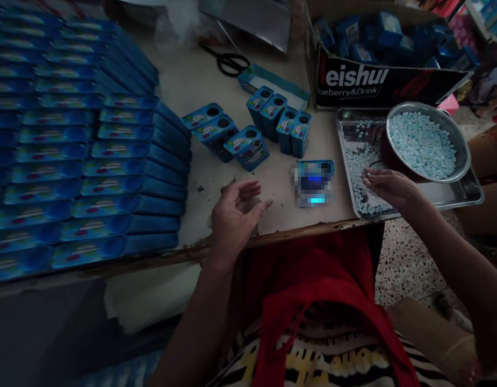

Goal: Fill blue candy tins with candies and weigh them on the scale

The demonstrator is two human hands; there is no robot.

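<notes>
Spill risk: the pellets (423,142) are heaped in the metal bowl (467,157), so a knock from the right forearm could send some over its rim.
Tray risk: the metal tray (469,194) seems to jut past the worktop (202,196) edge; leaning on that end could tip it.
Stack risk: the stacked blue boxes (129,180) stand close to the left forearm; a sideways bump might slide a row.
Loose boxes: three blue packs (248,149) and four narrower boxes (288,122) stand near the left hand's far side and could topple if brushed.
Left hand (237,215): half spread, thumb apart from curved fingers, nothing visible in it, above the worktop.
Right hand (387,185): fingertips drawn together over the tray's scattered pellets, beside the bowl; whether it pinches one, I cannot tell.
Between the hands: a pixelated item (313,184) lies near the worktop's front edge, touched by neither.
</notes>
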